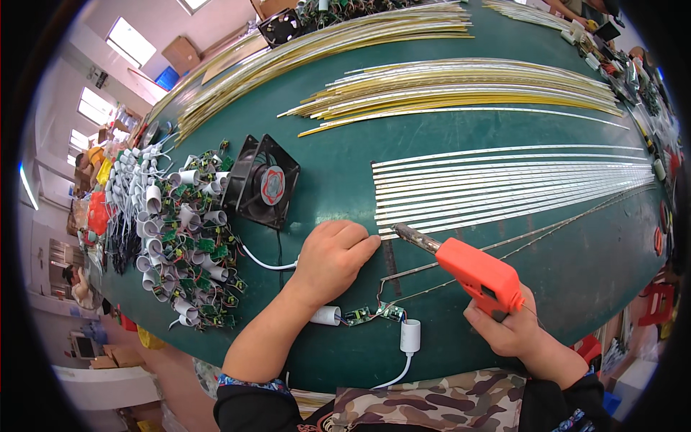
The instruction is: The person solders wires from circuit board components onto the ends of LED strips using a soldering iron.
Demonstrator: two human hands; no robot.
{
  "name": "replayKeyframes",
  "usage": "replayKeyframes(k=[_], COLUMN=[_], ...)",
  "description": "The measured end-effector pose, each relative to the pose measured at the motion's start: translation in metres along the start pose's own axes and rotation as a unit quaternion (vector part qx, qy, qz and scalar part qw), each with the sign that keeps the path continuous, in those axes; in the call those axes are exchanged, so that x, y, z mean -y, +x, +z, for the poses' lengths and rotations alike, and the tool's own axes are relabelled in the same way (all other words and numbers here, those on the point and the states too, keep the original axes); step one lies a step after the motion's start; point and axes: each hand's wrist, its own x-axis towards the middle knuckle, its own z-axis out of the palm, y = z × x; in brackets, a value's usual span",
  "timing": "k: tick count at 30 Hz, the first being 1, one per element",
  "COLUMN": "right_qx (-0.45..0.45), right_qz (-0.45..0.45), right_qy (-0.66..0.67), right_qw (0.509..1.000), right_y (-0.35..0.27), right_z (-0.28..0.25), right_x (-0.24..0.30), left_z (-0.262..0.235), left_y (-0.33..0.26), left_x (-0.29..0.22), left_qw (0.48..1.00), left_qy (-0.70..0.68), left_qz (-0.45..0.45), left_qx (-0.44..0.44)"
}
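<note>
My right hand [508, 327] grips an orange-red soldering gun [476, 272]. Its dark metal tip [417, 236] points left, close to the near end of a row of narrow white LED strips [504, 189]. At the left ends of those strips, my left hand [333, 258] is closed, thumb and forefinger pinched at the end of the nearest strip [387, 236]. Below my hands lie small green circuit boards [358, 315] wired to a white plastic cap [410, 335] and a second white cap [326, 315]. Two thin strips [461, 261] run from these boards to the far right.
Left of my hand stands a black square fan [262, 180]. Beside it is a heap of white caps with circuit boards [188, 237]. Bundles of yellow and white strips [461, 90] lie across the green table [331, 180]. Another person's hand [586, 21] shows at the far right.
</note>
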Motion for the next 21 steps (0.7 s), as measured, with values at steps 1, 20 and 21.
replayKeyframes(k=[1, 20, 21], right_qx=[0.005, 0.017, 0.018], right_qz=[0.007, -0.042, -0.050], right_qy=[0.000, -0.039, -0.050], right_qw=[1.000, 0.998, 0.997], right_y=[0.0005, 0.0070, 0.0076], right_z=[0.0000, 0.0027, 0.0027], right_x=[-0.0005, -0.0037, -0.0033], left_z=[0.0005, 0.0028, 0.0026], left_y=[0.0000, 0.0003, 0.0007], left_x=[0.0003, 0.0029, 0.0026], left_qw=[1.000, 1.000, 1.000], left_qy=[0.003, 0.018, 0.021], left_qz=[0.002, 0.008, 0.007], left_qx=[0.004, 0.009, 0.011])
